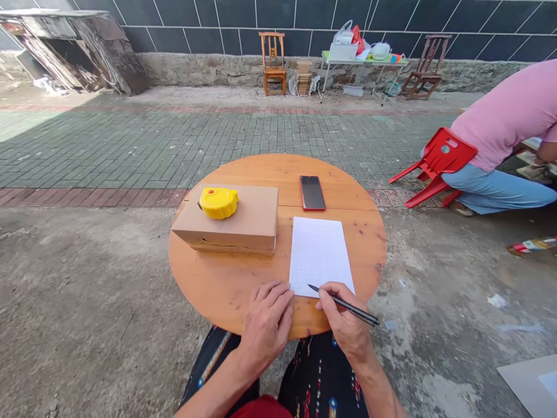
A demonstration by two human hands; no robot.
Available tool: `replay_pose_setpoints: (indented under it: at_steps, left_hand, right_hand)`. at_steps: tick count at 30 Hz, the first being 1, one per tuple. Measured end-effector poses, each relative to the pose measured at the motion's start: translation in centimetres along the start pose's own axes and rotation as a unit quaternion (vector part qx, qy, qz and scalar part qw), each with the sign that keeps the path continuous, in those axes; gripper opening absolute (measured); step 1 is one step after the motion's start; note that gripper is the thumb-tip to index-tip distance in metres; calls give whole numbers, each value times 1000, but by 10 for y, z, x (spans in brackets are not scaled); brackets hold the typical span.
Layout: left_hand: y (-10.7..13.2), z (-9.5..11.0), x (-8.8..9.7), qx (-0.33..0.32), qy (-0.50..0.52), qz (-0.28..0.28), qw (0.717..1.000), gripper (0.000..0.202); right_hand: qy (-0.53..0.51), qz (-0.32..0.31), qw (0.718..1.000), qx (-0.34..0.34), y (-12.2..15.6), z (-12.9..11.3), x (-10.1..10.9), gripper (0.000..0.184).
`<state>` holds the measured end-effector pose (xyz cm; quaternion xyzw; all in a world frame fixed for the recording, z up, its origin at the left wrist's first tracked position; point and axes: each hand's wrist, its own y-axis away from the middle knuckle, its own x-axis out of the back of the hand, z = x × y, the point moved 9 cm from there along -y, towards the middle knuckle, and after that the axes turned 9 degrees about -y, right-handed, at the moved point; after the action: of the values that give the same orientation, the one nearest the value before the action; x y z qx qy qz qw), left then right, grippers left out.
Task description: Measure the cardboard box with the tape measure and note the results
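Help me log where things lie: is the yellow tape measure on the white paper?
No, the yellow tape measure sits on the cardboard box, apart from the white paper.

One pen is in the right fingers, with one sheet of paper and one phone ahead of them. Ahead of the left fingers are one box and one tape measure, and below all the fingers one round bench. Far beyond the fingers stand two wooden chairs and a second bench; off to the fingers' right, one red chair and one other person.
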<state>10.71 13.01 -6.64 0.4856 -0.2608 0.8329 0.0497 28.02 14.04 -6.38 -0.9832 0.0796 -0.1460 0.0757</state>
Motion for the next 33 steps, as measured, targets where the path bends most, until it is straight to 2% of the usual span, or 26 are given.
replay_pose_setpoints:
  at_steps: [9, 25, 33]
  left_hand:
    - [-1, 0, 1, 0, 14, -14, 1000, 32]
    - [-4, 3, -5, -3, -25, -62, 998, 33]
    - [-6, 4, -5, -2, -36, -51, 998, 30]
  right_hand:
    - [49, -6, 998, 32, -3, 3, -9, 25]
    - [114, -20, 990, 84, -4, -9, -18, 23]
    - [137, -26, 987, 85, -5, -12, -20, 25]
